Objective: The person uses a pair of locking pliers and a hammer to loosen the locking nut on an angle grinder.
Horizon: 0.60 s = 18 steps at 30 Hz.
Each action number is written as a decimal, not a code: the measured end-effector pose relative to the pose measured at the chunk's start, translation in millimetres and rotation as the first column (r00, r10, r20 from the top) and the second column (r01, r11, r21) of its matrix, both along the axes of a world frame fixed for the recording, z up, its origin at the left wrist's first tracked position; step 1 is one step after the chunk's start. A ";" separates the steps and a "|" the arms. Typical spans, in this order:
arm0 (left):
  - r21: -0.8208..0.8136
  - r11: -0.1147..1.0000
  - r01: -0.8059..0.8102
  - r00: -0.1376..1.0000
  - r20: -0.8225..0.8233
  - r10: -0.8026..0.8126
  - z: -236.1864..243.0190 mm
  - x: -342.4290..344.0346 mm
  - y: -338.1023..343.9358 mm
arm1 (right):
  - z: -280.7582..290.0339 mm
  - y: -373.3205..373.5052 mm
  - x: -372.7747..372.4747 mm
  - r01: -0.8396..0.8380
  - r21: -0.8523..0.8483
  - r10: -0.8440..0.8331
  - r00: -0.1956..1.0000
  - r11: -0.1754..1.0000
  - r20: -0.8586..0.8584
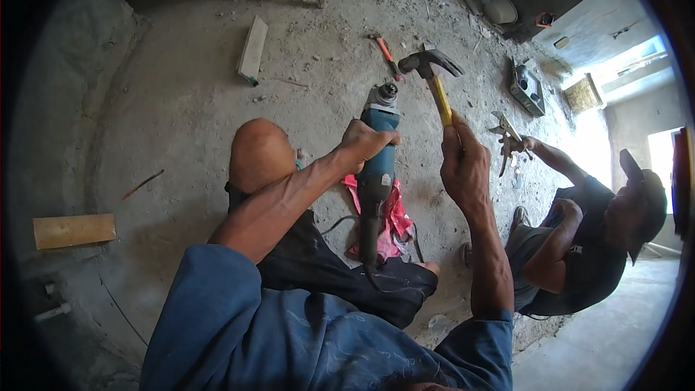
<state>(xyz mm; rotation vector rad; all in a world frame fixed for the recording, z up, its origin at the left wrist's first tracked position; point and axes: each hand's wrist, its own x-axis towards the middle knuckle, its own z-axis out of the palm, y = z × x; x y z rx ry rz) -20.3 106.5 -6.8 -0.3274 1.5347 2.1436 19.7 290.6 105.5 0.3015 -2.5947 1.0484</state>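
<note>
My left hand (367,143) is wrapped round the teal body of an angle grinder (378,164), just below its silver head. The bare dark spindle shows at the top, with no disc on it. The grinder's dark rear handle points back toward my lap, and its cord trails there. In my right hand (464,159) is a claw hammer (441,94), gripped by its yellow handle. The hammer's dark head is raised beside the grinder's head, apart from it. Under the grinder lies a pink-red cloth (394,221).
A co-worker (594,239) on the right holds a pliers-like metal tool (505,130). On the dusty, rubble-strewn floor lie an orange-handled hammer (386,56), a board (253,49), a wooden piece (74,231) and a dark tool box (528,87). My bare knee (260,153) is left of the grinder.
</note>
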 end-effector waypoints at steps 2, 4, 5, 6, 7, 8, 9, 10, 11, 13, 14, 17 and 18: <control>-0.044 0.999 0.007 1.000 0.004 -0.007 2.3 -1.8 -2.9 | 9.8 0.0 -6.5 -0.029 0.087 0.022 0.996 0.996 0.082; -0.080 0.997 0.005 1.000 0.009 -0.005 0.9 -3.1 -3.1 | 11.4 -0.6 -8.8 -0.074 0.179 0.043 0.985 0.981 0.167; -0.080 0.997 -0.009 1.000 -0.006 0.009 -2.9 -3.4 -1.5 | 6.6 -0.9 -7.0 -0.033 0.098 0.025 0.996 0.995 0.083; -0.080 0.997 -0.024 1.000 -0.021 0.022 -6.1 -4.3 -0.4 | 4.6 -1.1 -7.1 0.000 0.013 0.000 1.000 1.000 0.001; -0.066 0.998 -0.007 1.000 -0.026 0.005 0.2 -7.0 5.6 | 7.9 4.9 -8.5 0.017 0.027 -0.017 1.000 0.999 -0.004; -0.091 0.996 0.013 1.000 -0.012 -0.014 9.5 -4.8 1.9 | 6.3 6.4 -10.7 -0.030 0.095 0.023 0.997 0.995 0.074; -0.114 0.993 0.033 0.999 0.002 -0.033 13.9 -2.8 -0.4 | 4.7 7.0 -10.4 -0.083 0.157 0.059 0.986 0.984 0.155; -0.114 0.993 0.031 1.000 0.002 -0.031 10.1 -3.0 0.1 | 8.2 4.1 -8.3 -0.086 0.157 0.061 0.986 0.984 0.155; -0.114 0.993 0.003 1.000 0.012 -0.001 3.9 -3.0 1.6 | 12.6 -0.4 -4.1 -0.063 0.141 0.047 0.992 0.988 0.117; -0.113 0.993 -0.019 0.999 0.025 0.021 3.3 -3.5 2.9 | 6.9 -2.3 -1.1 -0.005 0.048 0.006 1.000 0.999 -0.008; -0.107 0.994 0.015 1.000 -0.005 -0.015 8.7 -4.7 2.9 | 5.9 1.6 -1.8 0.001 0.049 -0.001 1.000 0.999 -0.005; -0.085 0.996 0.017 1.000 0.009 -0.016 7.5 -3.5 2.7 | 15.6 3.6 -4.2 -0.068 0.177 0.051 0.994 0.982 0.098; -0.068 0.998 -0.014 0.998 0.057 0.018 5.3 -3.5 2.0 | 14.2 2.0 -3.5 -0.070 0.176 0.053 0.994 0.982 0.096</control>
